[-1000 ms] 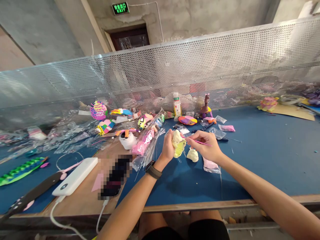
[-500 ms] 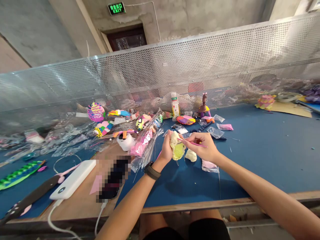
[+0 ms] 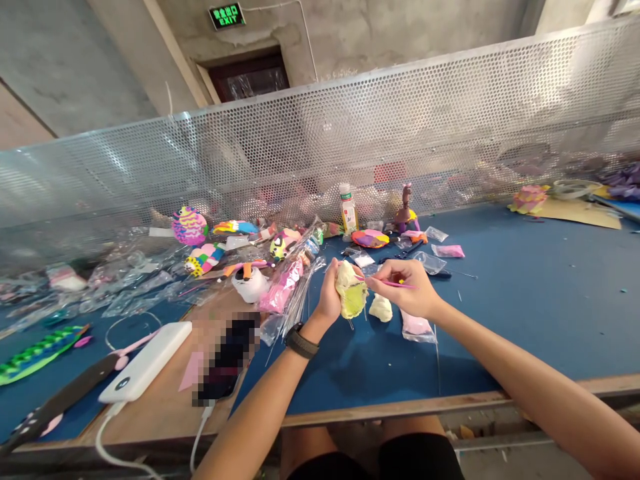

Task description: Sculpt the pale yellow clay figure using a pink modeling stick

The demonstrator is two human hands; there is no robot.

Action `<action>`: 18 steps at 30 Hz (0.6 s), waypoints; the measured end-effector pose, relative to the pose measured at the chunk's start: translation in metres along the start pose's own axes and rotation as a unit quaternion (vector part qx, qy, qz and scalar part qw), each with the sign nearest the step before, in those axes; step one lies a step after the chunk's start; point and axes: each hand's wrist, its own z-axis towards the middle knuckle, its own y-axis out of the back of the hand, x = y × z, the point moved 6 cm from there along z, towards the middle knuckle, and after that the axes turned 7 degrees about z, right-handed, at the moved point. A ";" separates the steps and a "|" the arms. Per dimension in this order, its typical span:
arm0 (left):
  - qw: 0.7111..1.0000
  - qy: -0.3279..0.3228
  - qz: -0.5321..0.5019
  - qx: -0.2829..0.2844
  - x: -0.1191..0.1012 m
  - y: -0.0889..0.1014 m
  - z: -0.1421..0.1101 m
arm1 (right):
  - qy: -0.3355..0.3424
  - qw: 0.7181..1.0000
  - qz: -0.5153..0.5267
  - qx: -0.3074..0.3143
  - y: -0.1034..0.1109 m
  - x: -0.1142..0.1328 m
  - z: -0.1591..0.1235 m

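Now slightly flatter: pink tool [image 3: 409,287] in right hand [image 3: 416,297].

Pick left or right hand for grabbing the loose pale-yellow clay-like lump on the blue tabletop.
Right hand, probably: it's nearer the pale-yellow lump, though it holds a thin pink stick. The left hand is farther and holds the pale-yellow-and-green clay-like piece.

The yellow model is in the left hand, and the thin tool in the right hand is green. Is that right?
Not quite: the head view shows that the thin tool is pink, not green. The rest stands: the yellow model is in the left hand, and the tool is in the right hand.
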 end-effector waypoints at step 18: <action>0.969 -0.121 0.156 -0.146 -0.024 0.007 -0.013 | 0.021 0.997 -0.069 -0.023 -0.003 -0.005 0.000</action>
